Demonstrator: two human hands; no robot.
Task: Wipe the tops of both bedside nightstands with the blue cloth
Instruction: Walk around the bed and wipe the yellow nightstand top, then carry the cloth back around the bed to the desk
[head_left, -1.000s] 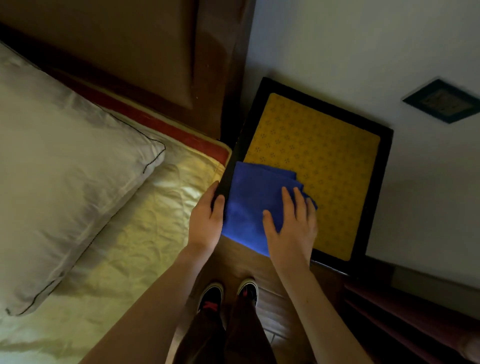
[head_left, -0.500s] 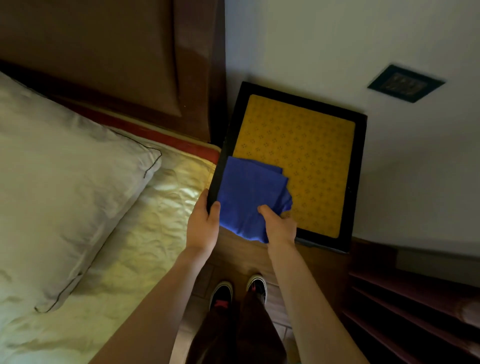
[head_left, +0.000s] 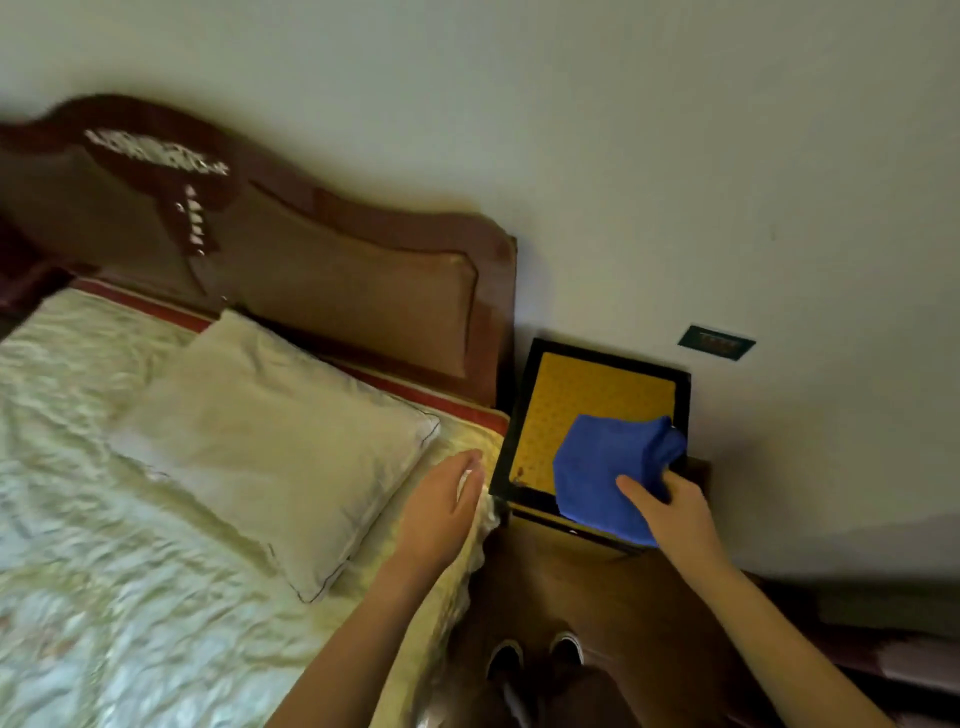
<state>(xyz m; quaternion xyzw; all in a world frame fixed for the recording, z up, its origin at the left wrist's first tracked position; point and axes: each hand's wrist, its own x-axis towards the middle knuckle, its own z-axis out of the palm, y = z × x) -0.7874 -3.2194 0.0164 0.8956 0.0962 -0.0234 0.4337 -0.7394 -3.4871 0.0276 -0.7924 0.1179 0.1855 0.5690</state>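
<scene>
Blue cloth (head_left: 605, 467) lies bunched over the lower right part of the nightstand (head_left: 587, 397) top, a little right of centre in the frame. It drapes past the near black rim and reaches up to the right rim. The right hand (head_left: 672, 512) grasps the cloth at its lower right edge, with the thumb laid across the top of the fabric and the fingers curled into the folds behind it. The upper left part of the nightstand's yellow patterned panel is uncovered inside its black frame. The left hand (head_left: 441, 506) is released, fingers straight and together, and sits over the right edge of the bed (head_left: 104, 519) just left of the nightstand. It is motion-blurred, so whether it touches the pale quilted cover cannot be told. A cream pillow (head_left: 270, 441) lies on the bed at centre left, its upper edge against the dark wooden headboard (head_left: 322, 280), which spans the upper left of the frame. On the pale wall (head_left: 675, 156), up and to the right of the nightstand, is a small dark wall plate (head_left: 716, 342). At bottom centre, the person's dark shoes (head_left: 535, 657) stand on a brown floor.
</scene>
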